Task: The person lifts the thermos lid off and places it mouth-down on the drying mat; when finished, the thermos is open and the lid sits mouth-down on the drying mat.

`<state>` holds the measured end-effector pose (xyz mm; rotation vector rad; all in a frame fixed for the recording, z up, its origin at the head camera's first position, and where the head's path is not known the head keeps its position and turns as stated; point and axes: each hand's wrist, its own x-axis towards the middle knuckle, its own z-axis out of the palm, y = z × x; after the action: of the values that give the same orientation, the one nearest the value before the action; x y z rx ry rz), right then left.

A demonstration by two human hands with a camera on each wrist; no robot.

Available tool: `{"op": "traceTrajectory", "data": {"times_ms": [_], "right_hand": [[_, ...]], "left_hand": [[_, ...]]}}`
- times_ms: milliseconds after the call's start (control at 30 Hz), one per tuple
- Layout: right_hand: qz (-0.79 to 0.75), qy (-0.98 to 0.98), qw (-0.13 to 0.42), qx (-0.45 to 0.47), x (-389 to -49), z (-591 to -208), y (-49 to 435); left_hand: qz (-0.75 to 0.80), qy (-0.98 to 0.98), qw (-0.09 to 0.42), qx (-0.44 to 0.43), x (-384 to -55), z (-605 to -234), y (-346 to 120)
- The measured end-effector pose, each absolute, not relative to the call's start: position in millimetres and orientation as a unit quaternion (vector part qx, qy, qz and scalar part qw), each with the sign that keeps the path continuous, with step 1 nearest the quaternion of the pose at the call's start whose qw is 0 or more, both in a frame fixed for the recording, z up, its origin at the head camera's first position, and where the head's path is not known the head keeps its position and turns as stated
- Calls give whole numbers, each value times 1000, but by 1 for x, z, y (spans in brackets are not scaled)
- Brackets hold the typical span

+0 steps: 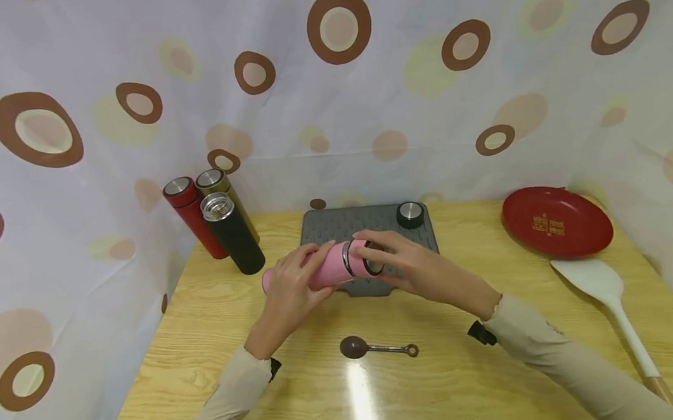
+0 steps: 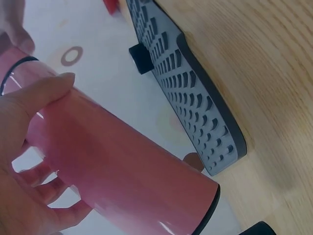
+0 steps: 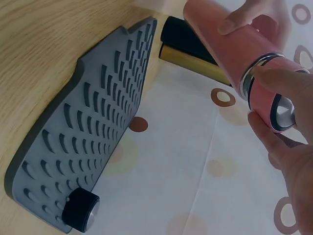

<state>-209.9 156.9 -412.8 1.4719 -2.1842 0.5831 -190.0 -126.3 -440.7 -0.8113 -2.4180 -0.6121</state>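
A pink thermos bottle (image 1: 332, 266) is held tilted on its side above the grey drying mat (image 1: 345, 221). My left hand (image 1: 291, 281) wraps round its body, thumb along the upper side, as the left wrist view also shows. At the other end, my right hand (image 1: 422, 270) grips the pink lid (image 3: 264, 100) between thumb and fingers. A silver band of the neck (image 3: 248, 81) shows between lid and body. On the mat's far right corner rests a black lid (image 1: 410, 215) with a silver top.
Back left stand a red thermos (image 1: 197, 220), a gold thermos (image 1: 239, 205) and a lidless black thermos (image 1: 236, 237) with a bare silver mouth. A brown spoon (image 1: 355, 347) lies in front. To the right are a red oval plate (image 1: 560, 220) and a white spatula (image 1: 597, 282).
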Motion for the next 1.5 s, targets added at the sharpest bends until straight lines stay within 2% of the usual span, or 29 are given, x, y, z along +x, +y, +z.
{"op": "traceTrajectory", "data": {"times_ms": [167, 400, 633, 800, 933, 1067, 1367, 1500], "right_hand": [[209, -795, 207, 530, -209, -409, 166], [227, -803, 222, 505, -213, -405, 189], [259, -833, 170, 459, -218, -418, 187], [275, -873, 150, 374, -221, -423, 187], [314, -898, 91, 294, -227, -424, 196], [343, -900, 55, 264, -236, -428, 209], [291, -919, 89, 252, -248, -442, 222], [277, -926, 90, 241, -255, -447, 227]], "left_hand": [[-232, -895, 241, -294, -191, -442, -125], [-257, -904, 235, -248, -191, -447, -134], [-274, -899, 246, -237, -190, -450, -139], [-289, -899, 243, -223, -189, -452, -142], [-300, -896, 253, -207, -190, -451, -146], [-310, -895, 257, -194, -192, -449, -153], [-377, -883, 233, -153, -192, -449, -163], [-410, -865, 255, -135, -193, -446, -167]]}}
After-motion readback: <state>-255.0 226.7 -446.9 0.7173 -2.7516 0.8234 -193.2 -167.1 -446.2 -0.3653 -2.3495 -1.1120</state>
